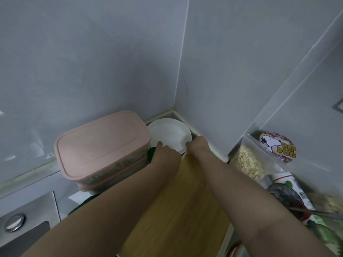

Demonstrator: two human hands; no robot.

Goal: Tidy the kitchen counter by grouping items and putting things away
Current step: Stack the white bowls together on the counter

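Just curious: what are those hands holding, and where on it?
The white plate: left hand and right hand each grip its near rim.

Plate [169,133] lies at frame centre, in the corner where two walls meet. Two stacked lidded containers [104,143] stand just left of it on the table [65,184]. Cutting board [178,206] runs from below the plate's near edge down to lower centre. Sink [27,219] is at lower left. Grain-filled container [248,164] stands at right against the wall, just below a sticker [278,146]. Left hand [165,154] and right hand [198,145] grip the plate's near rim, above the board's far end.
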